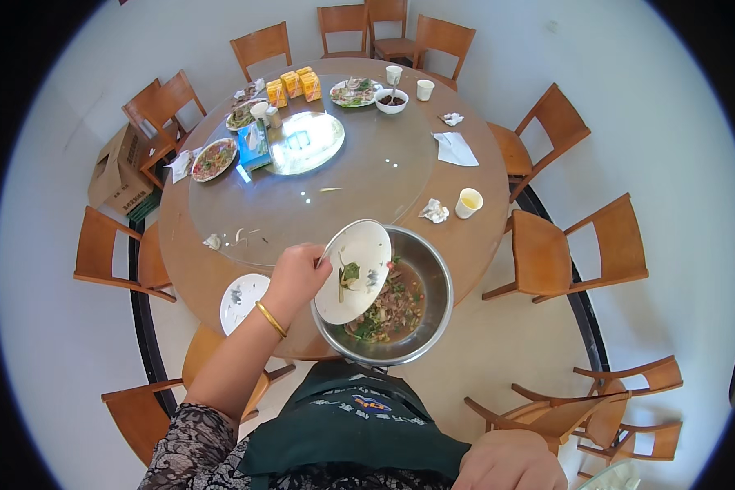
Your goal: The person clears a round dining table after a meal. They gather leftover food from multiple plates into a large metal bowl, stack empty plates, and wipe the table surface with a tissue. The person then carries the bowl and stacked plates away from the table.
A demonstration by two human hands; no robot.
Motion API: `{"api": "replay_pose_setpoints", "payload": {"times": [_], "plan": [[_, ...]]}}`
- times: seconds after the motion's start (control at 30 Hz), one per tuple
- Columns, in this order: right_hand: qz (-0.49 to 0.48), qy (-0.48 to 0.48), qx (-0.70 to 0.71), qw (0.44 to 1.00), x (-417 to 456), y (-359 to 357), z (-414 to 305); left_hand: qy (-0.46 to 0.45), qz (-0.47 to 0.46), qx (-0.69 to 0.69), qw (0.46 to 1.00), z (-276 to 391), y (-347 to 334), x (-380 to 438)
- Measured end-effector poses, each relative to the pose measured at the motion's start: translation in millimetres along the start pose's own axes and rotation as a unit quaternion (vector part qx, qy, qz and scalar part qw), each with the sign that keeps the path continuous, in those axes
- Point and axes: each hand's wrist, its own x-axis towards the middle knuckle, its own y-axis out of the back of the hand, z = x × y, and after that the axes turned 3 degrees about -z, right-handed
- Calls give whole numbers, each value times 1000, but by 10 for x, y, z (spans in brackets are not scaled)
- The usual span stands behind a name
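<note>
My left hand (299,275) grips the rim of a white oval plate (361,300), which is tilted over a steel basin (444,282). Green leaf scraps (348,274) cling to the plate. Inside the basin lie meat pieces, greens and brown liquid (398,306). My right hand (508,462) is low at the right, beside my dark green apron (343,435); its fingers are cut off by the picture's edge. Near it shows part of a pale dish (615,478). Another white plate (239,300) lies on the table behind my left forearm.
The round table (184,245) carries a glass turntable (367,190) with food plates (214,160), yellow cartons (292,84), a blue tissue box (254,147) and a white bowl (391,109). A paper cup (468,203) stands near crumpled tissue (435,211). Wooden chairs (539,260) surround it.
</note>
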Motion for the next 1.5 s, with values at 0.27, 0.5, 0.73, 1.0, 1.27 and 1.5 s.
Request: {"api": "replay_pose_setpoints", "payload": {"times": [0.27,0.5,0.73,1.0,1.27,1.5], "plan": [[170,-157,-247,941,-588,517,544,193,-79,-288,935,-308,54,-74],[517,-499,-44,694,-1813,1723,1658,135,-143,-385,902,-444,114,106],[501,-363,-222,753,-1840,1673,1775,-140,116,-67,981,-65,-279,261],[471,-290,-477,683,-1701,1631,1722,-201,-21,-70,977,-36,-1056,-74],[494,-277,-403,719,-1767,1829,1627,16,28,-268,963,-375,-1056,-600],[470,-438,-148,752,-2034,1331,2627,227,79,-296,925,-1206,-731,-1091]]}}
